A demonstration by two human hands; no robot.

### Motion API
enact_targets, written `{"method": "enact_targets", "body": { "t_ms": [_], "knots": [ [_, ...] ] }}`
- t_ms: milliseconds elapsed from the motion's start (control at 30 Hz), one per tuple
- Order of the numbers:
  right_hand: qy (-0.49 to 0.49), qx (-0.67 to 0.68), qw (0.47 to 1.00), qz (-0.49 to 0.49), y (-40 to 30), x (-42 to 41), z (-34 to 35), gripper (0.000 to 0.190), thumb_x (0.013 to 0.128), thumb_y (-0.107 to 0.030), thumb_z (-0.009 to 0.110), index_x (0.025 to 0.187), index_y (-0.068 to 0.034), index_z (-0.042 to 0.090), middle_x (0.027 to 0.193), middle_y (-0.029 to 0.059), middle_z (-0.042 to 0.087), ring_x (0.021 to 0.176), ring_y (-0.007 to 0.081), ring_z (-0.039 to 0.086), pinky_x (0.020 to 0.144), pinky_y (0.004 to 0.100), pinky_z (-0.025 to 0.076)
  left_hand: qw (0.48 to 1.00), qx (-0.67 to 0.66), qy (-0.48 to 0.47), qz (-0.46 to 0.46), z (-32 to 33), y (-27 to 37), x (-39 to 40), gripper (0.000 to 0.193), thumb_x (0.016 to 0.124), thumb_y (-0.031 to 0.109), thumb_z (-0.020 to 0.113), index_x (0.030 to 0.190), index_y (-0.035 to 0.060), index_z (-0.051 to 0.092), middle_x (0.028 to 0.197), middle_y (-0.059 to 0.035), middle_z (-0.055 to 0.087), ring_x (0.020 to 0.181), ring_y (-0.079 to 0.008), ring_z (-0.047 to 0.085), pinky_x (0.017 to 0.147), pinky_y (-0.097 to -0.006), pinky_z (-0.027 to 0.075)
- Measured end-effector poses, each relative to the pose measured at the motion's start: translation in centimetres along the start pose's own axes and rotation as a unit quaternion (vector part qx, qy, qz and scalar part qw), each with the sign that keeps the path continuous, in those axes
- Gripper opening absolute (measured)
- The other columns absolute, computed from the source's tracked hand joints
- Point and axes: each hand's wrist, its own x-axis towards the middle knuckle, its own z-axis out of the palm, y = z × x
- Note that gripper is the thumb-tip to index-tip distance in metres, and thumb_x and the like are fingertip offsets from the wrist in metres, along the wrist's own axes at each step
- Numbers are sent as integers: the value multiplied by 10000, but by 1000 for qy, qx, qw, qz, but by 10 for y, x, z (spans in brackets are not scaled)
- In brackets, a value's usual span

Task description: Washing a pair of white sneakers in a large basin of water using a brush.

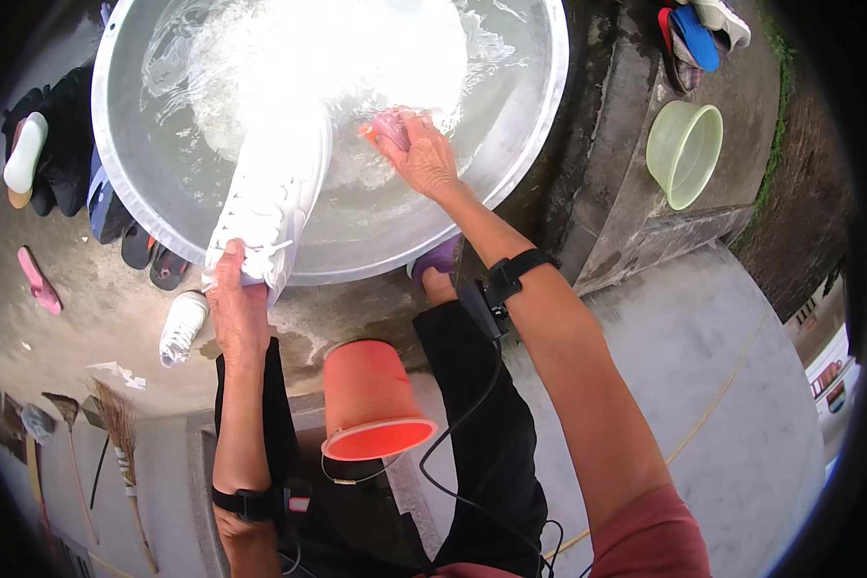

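Observation:
A white lace-up sneaker (260,209) slants over the near side of a large round metal basin (108,108) of water. My left hand (238,311) grips the shoe at its ankle opening, thumb on the outside and fingers tucked in. The toe end fades into strong glare off the water. In my right hand (426,159), close to the water and just right of the shoe, is a pink-and-orange scrubber or cloth (390,128); its exact kind cannot be told. Its orange end points toward the sneaker, apart from it.
Another white sneaker (183,329) lies left of my left wrist. An orange-red bucket (367,383) is between my legs. A pale green tub (661,155) sits on the concrete ledge at right, below several shoes (696,36). Dark footwear (65,144), a pink slipper (40,282) and a straw broom (119,426) are at left.

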Motion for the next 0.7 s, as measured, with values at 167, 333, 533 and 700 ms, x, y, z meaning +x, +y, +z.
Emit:
{"method": "enact_targets", "body": {
  "t_ms": [167,333,533,700],
  "knots": [
    [-33,149,959,239,5,33,31,483,795,-333,641,1159,-42,516,1033,143,622,941,246,610,807,361,490,988,-151,-5,-35,-2,9,15,483,914,246,525,1292,-29,401,1303,-136,481,1197,-264,483,1024,-400,401],
    [94,390,914,62,-72,44,21,497,775,-359,648,1145,-51,524,1008,126,626,894,219,603,794,346,489,989,-137,4,-58,-10,8,13,469,913,225,525,1292,-22,402,1314,-139,473,1204,-261,478,1030,-403,395],
    [88,328,940,-22,-112,67,3,497,772,-341,652,1160,-63,514,1000,137,628,885,248,611,811,343,484,988,-138,-5,-66,-2,3,14,450,916,208,515,1286,-23,405,1300,-144,483,1203,-262,478,1028,-409,394],
    [119,257,953,-108,-116,24,22,503,745,-300,685,1134,-56,480,1044,158,592,969,349,564,839,412,467,984,-170,13,-41,18,-2,25,420,912,178,497,1271,-22,411,1277,-140,500,1183,-246,494,1025,-391,392]
  ]
}}
